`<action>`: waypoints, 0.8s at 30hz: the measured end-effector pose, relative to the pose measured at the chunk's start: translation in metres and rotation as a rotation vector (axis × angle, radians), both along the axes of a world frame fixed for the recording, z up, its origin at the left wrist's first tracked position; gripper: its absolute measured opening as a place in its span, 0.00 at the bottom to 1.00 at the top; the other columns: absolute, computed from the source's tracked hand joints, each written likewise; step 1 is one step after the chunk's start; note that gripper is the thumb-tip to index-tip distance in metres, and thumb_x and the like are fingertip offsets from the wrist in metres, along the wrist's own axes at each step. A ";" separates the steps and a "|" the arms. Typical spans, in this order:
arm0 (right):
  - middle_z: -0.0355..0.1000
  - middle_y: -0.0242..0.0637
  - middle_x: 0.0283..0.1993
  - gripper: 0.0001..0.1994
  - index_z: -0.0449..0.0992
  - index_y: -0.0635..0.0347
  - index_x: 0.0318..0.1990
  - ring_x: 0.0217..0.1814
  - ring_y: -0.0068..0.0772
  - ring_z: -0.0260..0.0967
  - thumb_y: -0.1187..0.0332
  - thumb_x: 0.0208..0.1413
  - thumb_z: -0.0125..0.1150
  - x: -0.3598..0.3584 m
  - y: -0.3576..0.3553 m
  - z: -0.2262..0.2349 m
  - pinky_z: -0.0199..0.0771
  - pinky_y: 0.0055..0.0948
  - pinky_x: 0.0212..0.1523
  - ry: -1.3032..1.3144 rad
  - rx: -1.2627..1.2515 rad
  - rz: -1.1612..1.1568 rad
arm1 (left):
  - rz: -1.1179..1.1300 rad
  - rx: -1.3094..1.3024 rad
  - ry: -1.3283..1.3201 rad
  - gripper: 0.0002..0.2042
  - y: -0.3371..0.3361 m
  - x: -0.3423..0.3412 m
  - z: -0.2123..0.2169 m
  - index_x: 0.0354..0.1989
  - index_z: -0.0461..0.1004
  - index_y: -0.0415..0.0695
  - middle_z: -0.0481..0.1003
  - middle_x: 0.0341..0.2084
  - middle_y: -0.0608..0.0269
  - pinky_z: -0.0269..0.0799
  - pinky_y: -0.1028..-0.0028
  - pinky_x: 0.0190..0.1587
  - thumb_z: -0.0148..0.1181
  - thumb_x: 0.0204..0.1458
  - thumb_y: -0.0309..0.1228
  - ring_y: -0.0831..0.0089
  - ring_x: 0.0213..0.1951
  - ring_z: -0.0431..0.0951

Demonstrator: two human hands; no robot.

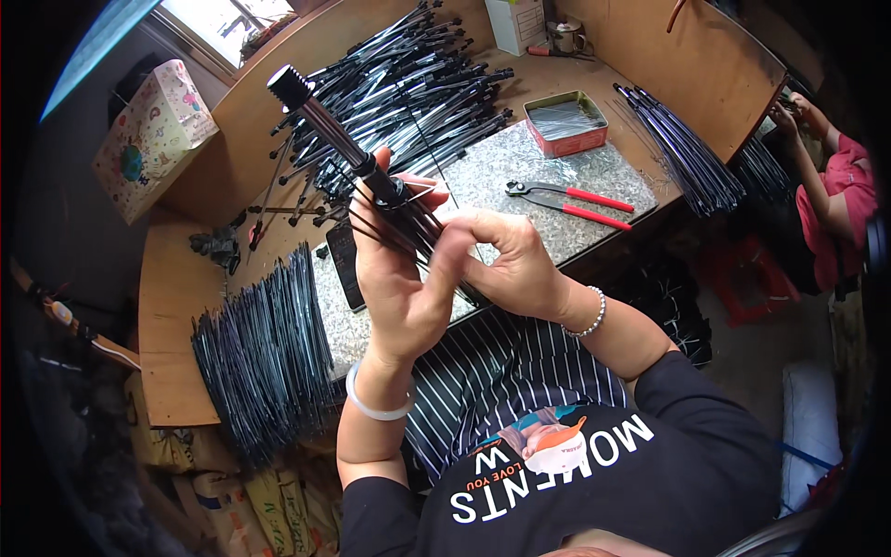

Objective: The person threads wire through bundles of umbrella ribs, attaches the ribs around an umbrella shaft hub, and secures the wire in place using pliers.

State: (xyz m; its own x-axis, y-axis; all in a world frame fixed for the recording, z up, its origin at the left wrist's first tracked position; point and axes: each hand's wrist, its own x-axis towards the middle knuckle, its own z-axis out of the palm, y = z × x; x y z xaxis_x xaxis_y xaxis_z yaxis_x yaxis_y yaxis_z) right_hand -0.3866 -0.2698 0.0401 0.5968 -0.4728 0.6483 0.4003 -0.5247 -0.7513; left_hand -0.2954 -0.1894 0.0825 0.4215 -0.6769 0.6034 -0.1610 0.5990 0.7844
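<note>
My left hand [394, 292] is closed around a black umbrella frame [334, 132], tilted with its ridged end up and to the left. Thin dark ribs bunch along the shaft below its collar, partly hidden by my fingers. At those ribs my right hand [515, 251] is closed, thumb and fingers pinched together; whatever lies between the fingertips is too small to make out. Beyond my right hand, pincers with red handles [594, 206] lie on a speckled grey slab [483, 167]. A red tin [568, 144] of thin metal wires stands behind them.
A large heap of umbrella frames [399, 102] covers the back of the wooden desk. Bundles of dark ribs lie at the left [264, 353] and right [682, 153]. A phone [343, 265] rests beside my left hand. Another person [835, 195] works at far right.
</note>
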 end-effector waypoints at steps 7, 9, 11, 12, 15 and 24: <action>0.73 0.39 0.34 0.10 0.72 0.66 0.37 0.37 0.27 0.73 0.75 0.46 0.63 0.004 0.008 -0.007 0.72 0.24 0.39 -0.079 0.059 0.005 | 0.058 -0.004 -0.091 0.22 0.002 0.006 -0.005 0.56 0.55 0.35 0.67 0.37 0.62 0.67 0.79 0.45 0.53 0.54 0.26 0.78 0.39 0.70; 0.73 0.39 0.34 0.10 0.72 0.66 0.37 0.37 0.28 0.73 0.75 0.46 0.63 0.005 0.008 -0.008 0.72 0.25 0.39 -0.093 0.059 -0.005 | 0.041 -0.009 -0.056 0.22 0.001 0.007 -0.006 0.55 0.56 0.35 0.68 0.38 0.62 0.67 0.79 0.44 0.54 0.54 0.27 0.78 0.39 0.70; 0.73 0.39 0.34 0.10 0.72 0.66 0.36 0.36 0.28 0.73 0.75 0.46 0.63 0.005 0.006 -0.008 0.72 0.25 0.38 -0.073 0.030 -0.022 | 0.032 -0.011 -0.044 0.22 0.000 0.007 -0.006 0.55 0.56 0.35 0.68 0.38 0.62 0.67 0.79 0.44 0.54 0.54 0.27 0.78 0.39 0.70; 0.73 0.39 0.34 0.10 0.72 0.66 0.36 0.36 0.28 0.73 0.75 0.46 0.64 0.006 0.006 -0.008 0.72 0.25 0.38 -0.064 0.015 -0.031 | 0.023 -0.013 -0.032 0.22 -0.001 0.007 -0.006 0.55 0.56 0.35 0.68 0.38 0.62 0.67 0.79 0.44 0.54 0.54 0.27 0.78 0.39 0.70; 0.73 0.41 0.32 0.10 0.72 0.66 0.36 0.34 0.31 0.74 0.73 0.47 0.63 0.005 0.006 -0.009 0.73 0.26 0.37 -0.063 0.008 -0.035 | 0.020 -0.005 -0.016 0.21 0.000 0.007 -0.005 0.55 0.57 0.35 0.68 0.38 0.62 0.67 0.79 0.44 0.54 0.54 0.27 0.78 0.39 0.70; 0.73 0.41 0.31 0.10 0.72 0.65 0.36 0.34 0.33 0.74 0.72 0.46 0.64 0.008 0.008 -0.010 0.74 0.26 0.36 -0.082 0.013 -0.024 | 0.008 -0.008 -0.015 0.22 0.005 0.010 -0.007 0.55 0.57 0.35 0.68 0.38 0.62 0.67 0.79 0.45 0.54 0.54 0.27 0.77 0.40 0.70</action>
State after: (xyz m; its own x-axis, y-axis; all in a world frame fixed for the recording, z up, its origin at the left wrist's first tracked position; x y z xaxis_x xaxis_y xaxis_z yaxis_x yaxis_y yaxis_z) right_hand -0.3787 -0.2623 0.0304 0.5300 -0.4954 0.6882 0.4482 -0.5254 -0.7233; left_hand -0.2858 -0.1841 0.0752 0.4175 -0.6687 0.6152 -0.1774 0.6040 0.7770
